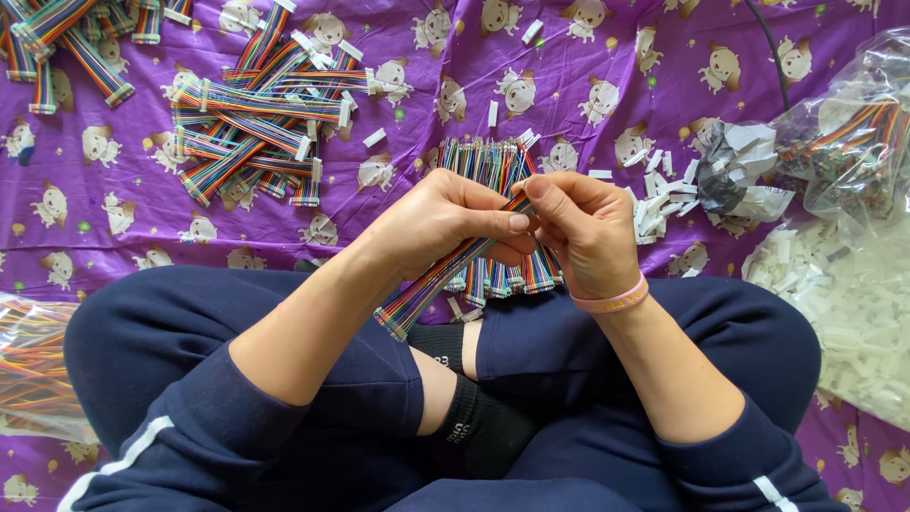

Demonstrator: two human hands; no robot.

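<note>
My left hand (441, 220) grips a rainbow-coloured ribbon cable (434, 281) that slants down to the left over my crossed legs. My right hand (586, 232), with a pink band at the wrist, pinches the cable's upper end between thumb and fingers. Whatever sits at that tip is hidden by my fingers. Just beyond both hands lies a row of rainbow ribbon cables (485, 163) side by side on the purple patterned cloth (569, 57).
A heap of ribbon cables with white connectors (261, 123) lies at the upper left, more at the top-left corner (66, 43). Loose white connectors (659, 194) sit right of my hands. Clear bags hold white connectors (853, 313) and cables (848, 142); another bag of wires (33, 365) is at left.
</note>
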